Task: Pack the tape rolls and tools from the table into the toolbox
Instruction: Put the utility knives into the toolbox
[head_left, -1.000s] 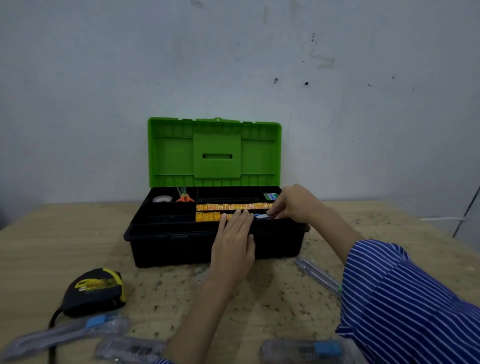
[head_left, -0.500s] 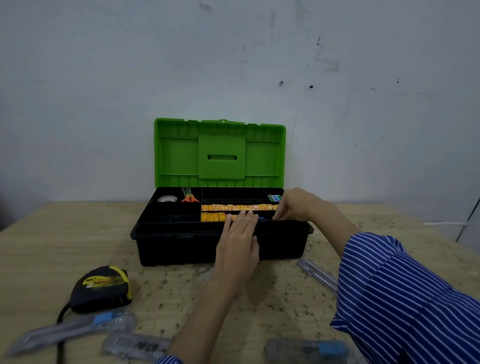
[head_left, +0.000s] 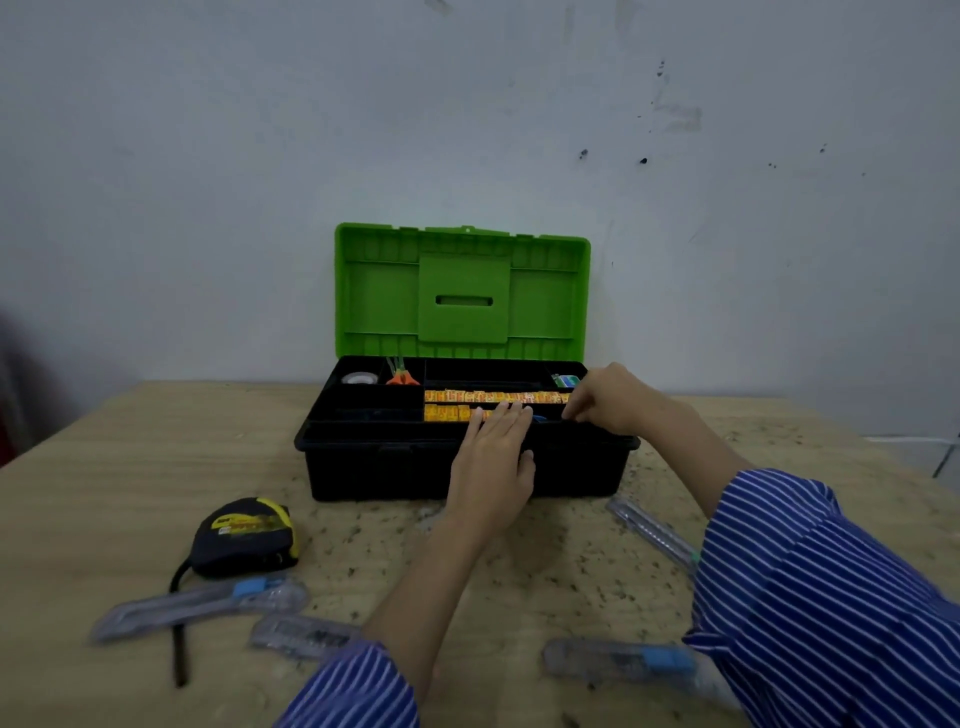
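A black toolbox (head_left: 457, 467) stands open at the back of the wooden table (head_left: 104, 467), its green lid (head_left: 462, 293) upright against the wall. In the tray inside, a roll of clear tape (head_left: 359, 378) lies in the back left compartment, orange-handled scissors (head_left: 402, 375) sit just to its right, and two rows of small orange-yellow packets (head_left: 493, 398) fill the long compartments toward the right. The left hand (head_left: 491, 457) lies flat over the front rim of the box with its fingers straight and together, their tips resting on the front row of packets. The right hand (head_left: 605, 397) reaches in from the right with curled fingers at the tray's right end; a small blue item (head_left: 539, 418) shows beside them, but whether the fingers pinch anything cannot be told. On the table in front of the box, a black and yellow tape measure (head_left: 244, 538) sits to the left, and four clear utility knives lie apart from one another: one with a blue slider (head_left: 202, 608) near the tape measure, one (head_left: 301, 635) by the left sleeve, one (head_left: 623, 662) near the front edge, and one (head_left: 652, 532) beside the right sleeve.
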